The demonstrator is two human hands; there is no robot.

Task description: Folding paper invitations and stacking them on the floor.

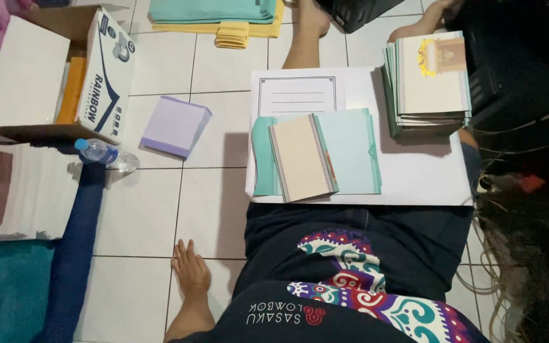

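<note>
My left hand [190, 272] rests flat on the tiled floor beside my hip, palm down and holding nothing. My right hand is out of view. A white board [414, 184] lies across my lap. On it a beige card [301, 159] with patterned edges lies on top of pale teal envelopes [351, 149]. Behind them is a white sheet [297, 95] with a printed frame and lines. A tall stack of cards [430, 76] with a gold ornament on top stands at the board's far right corner. My legs stretch out beyond the board.
To the left stand an open cardboard box [27, 70], a plastic water bottle [106, 154] on its side and a lilac paper pad [174, 125]. Teal and yellow sheets [211, 13] lie at the far edge. White paper [39, 190] is stacked at left; cables [509, 184] run at right.
</note>
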